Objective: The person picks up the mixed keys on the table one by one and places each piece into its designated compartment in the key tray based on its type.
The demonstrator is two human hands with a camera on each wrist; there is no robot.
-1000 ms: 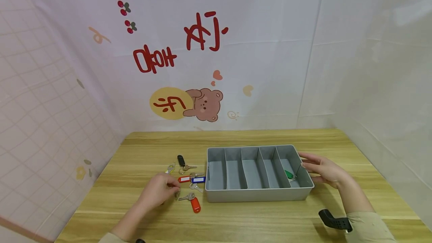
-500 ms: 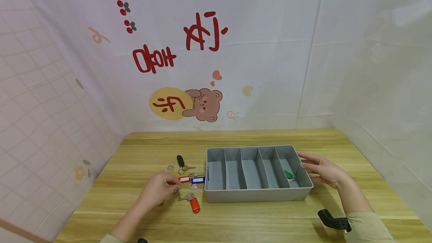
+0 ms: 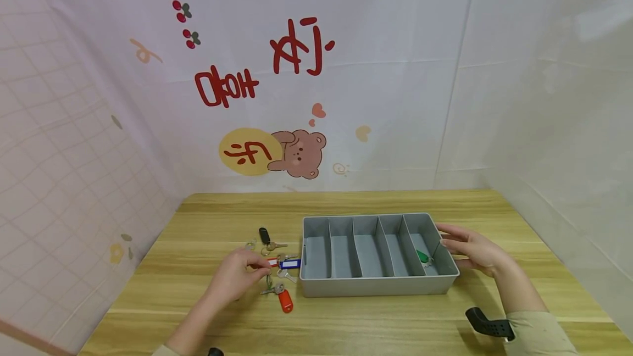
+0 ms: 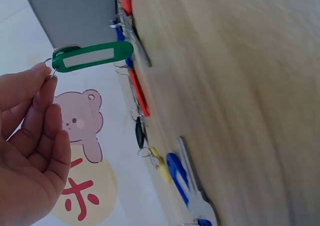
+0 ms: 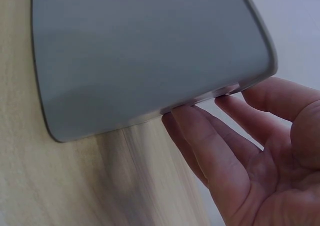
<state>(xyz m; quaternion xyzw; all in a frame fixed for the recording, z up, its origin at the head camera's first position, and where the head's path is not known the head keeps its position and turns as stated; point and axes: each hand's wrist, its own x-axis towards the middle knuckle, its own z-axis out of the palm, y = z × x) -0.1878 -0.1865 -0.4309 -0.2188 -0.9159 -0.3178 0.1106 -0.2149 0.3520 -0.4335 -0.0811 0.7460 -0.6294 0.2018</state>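
My left hand (image 3: 234, 279) pinches the metal ring of a green key tag (image 4: 95, 56) between thumb and fingertips. The tag, with a white label, is raised off the table in the left wrist view. Below it in the head view lies a key with a red tag (image 3: 286, 301). At the right end of a grey divided box (image 3: 376, 287), my right hand (image 3: 482, 251) rests its fingertips and thumb against the end wall and rim. Its fingers (image 5: 210, 146) are loosely extended. Another green key tag (image 3: 422, 256) lies in the box's rightmost compartment.
Left of the box lie keys with a blue tag (image 3: 290, 263), a second red tag (image 3: 273, 262) and a black tag (image 3: 264, 235). A yellow tag (image 4: 159, 164) and another blue-tagged key (image 4: 178, 168) show in the left wrist view. A printed cloth hangs behind the wooden table (image 3: 376, 323).
My left hand has moved slightly to the right and lifted, and the green key tag now hangs in clearer view below its fingers. The right hand and box hold still.
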